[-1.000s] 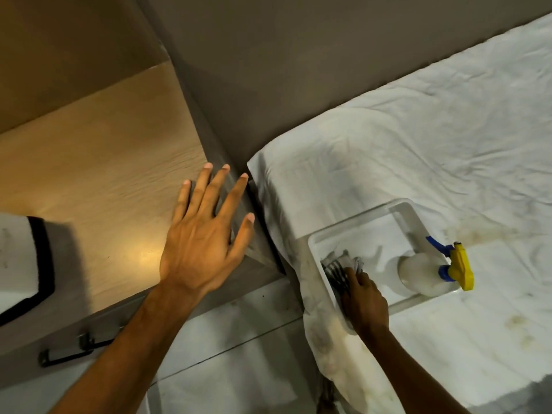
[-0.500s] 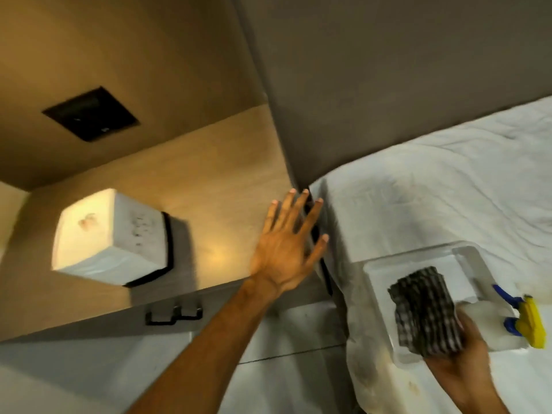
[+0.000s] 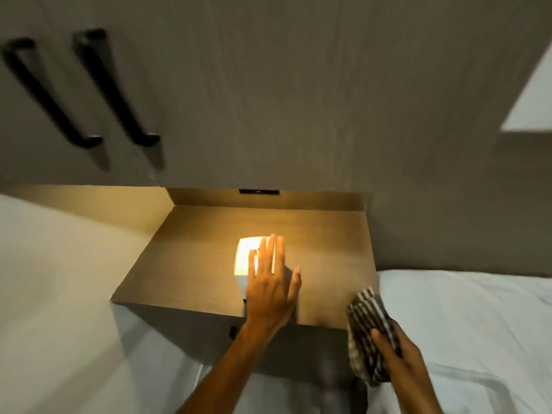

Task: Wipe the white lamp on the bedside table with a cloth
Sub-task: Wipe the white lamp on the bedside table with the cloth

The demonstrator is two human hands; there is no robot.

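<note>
Lamp (image 3: 245,258), one, white and lit, stands near the middle of the bench (image 3: 191,264), glowing yellow on the wood. Left hand (image 3: 270,289) lies over the lamp's right side, fingers spread and flat, palm down; whether it touches the lamp cannot be told. Right hand (image 3: 398,358) is well to the right of the lamp, past the bench's front right corner, fingers closed around one checked cloth (image 3: 366,333), which hangs bunched from its grip. Bed (image 3: 463,318), with a white sheet, adjoins the bench on the right. Two black handles (image 3: 115,88) show on the cabinet doors above the bench, blurred.
</note>
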